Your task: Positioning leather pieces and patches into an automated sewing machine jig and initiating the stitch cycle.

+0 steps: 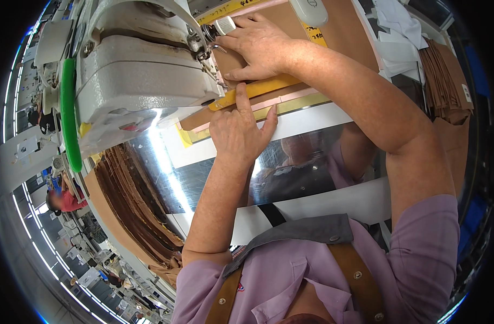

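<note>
A white sewing machine (144, 81) fills the upper left, its needle area near the hands. Under it lies a brown sheet of material (339, 51), with a yellow strip (268, 90) across it. My right hand (258, 46) rests flat on the brown sheet beside the machine's white knob (224, 25), fingers spread. Closer to me, my left hand (235, 129) touches the yellow strip with its outstretched index finger; its thumb is apart and the other fingers are bent. Neither hand grasps anything that I can see.
A shiny metal work surface (290, 162) lies in front of me. Stacked brown pieces (133, 194) stand at the left, more brown pieces (438, 81) hang at the right. White crumpled cloth (398, 48) sits at the upper right. A person in red (71, 200) is far off left.
</note>
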{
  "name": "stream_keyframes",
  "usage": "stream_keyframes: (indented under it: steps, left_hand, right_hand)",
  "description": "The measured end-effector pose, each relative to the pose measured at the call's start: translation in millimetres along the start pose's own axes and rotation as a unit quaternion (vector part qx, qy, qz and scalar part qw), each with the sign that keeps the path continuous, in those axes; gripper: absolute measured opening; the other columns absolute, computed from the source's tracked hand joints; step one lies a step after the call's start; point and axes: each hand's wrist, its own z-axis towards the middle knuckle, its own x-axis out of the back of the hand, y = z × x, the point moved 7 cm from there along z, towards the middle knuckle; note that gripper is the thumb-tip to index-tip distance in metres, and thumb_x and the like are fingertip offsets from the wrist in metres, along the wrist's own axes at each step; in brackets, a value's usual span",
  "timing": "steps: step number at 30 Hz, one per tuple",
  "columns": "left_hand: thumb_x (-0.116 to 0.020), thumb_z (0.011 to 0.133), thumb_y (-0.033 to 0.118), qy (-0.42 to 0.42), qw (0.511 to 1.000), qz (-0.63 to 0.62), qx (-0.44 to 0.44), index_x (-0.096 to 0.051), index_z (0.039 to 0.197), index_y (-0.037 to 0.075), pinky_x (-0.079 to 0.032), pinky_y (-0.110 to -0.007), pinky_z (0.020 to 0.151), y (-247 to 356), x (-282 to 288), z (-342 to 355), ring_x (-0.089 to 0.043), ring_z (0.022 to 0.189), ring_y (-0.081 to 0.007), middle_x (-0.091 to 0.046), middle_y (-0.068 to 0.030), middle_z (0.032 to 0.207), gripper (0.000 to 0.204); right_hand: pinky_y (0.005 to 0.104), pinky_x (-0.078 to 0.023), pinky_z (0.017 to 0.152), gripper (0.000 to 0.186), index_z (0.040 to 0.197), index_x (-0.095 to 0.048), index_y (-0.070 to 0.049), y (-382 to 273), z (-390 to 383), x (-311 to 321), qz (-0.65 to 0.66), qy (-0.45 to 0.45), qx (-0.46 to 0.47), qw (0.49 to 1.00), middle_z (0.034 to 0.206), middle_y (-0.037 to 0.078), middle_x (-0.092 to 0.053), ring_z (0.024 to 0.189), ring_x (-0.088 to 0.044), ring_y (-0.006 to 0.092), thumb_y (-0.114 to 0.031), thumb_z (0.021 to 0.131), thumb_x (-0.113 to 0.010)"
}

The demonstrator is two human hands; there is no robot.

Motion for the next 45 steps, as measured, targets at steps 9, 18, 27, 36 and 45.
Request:
stream_keyframes:
  steps: [9,18,27,36,45]
  left_hand:
    - [-0.069,0.09,0.048,0.032,0.999,-0.008,-0.02,-0.059,0.129,-0.005,-0.05,-0.039,0.06,-5,5,-2,-0.066,0.05,-0.0265,-0.065,-0.0095,0.059,0.067]
    - [-0.075,0.086,0.044,0.031,0.999,-0.034,-0.027,-0.061,0.132,0.007,-0.048,-0.036,0.058,-25,14,-28,-0.063,0.048,-0.0255,-0.064,-0.0081,0.057,0.061]
    - [-0.079,0.082,0.034,0.031,0.994,-0.1,-0.025,-0.061,0.134,0.007,-0.046,-0.036,0.058,-22,16,-52,-0.062,0.048,-0.026,-0.062,-0.0078,0.055,0.061]
    - [-0.079,0.08,0.029,-0.006,0.995,-0.102,-0.014,-0.06,0.136,0.005,-0.044,-0.035,0.057,-11,21,-71,-0.061,0.047,-0.0241,-0.063,-0.0063,0.058,0.063]
    - [-0.078,0.083,0.027,-0.028,0.992,-0.124,-0.016,-0.057,0.138,0.001,-0.04,-0.033,0.062,-4,22,-93,-0.056,0.049,-0.018,-0.051,0.0002,0.054,0.065]
  right_hand:
    - [0.0429,-0.029,0.119,0.073,0.148,-0.055,-0.014,-4,5,6,-0.017,-0.152,-0.039,0.988,0.152,0.002,-0.053,0.141,-0.044,0.0212,-0.056,0.089,-0.06]
    - [0.0421,-0.034,0.115,0.054,0.142,-0.06,-0.013,-12,-9,5,-0.014,-0.041,0.016,0.999,0.142,0.003,-0.061,0.132,-0.051,0.0211,-0.043,0.098,-0.053]
    - [0.0423,-0.037,0.111,0.046,0.136,-0.06,-0.009,-20,-26,11,0.031,-0.037,0.034,0.998,0.13,0.004,-0.065,0.126,-0.055,0.0211,-0.036,0.099,-0.056]
    - [0.0424,-0.039,0.112,0.04,0.126,-0.066,-0.007,-36,-43,23,0.095,-0.015,0.049,0.994,0.131,0.008,-0.063,0.125,-0.056,0.0248,-0.03,0.093,-0.066]
    - [0.0377,-0.04,0.11,0.044,0.132,-0.064,-0.005,-59,-60,25,0.045,-0.031,0.059,0.997,0.133,0.007,-0.063,0.125,-0.056,0.0204,-0.034,0.1,-0.058]
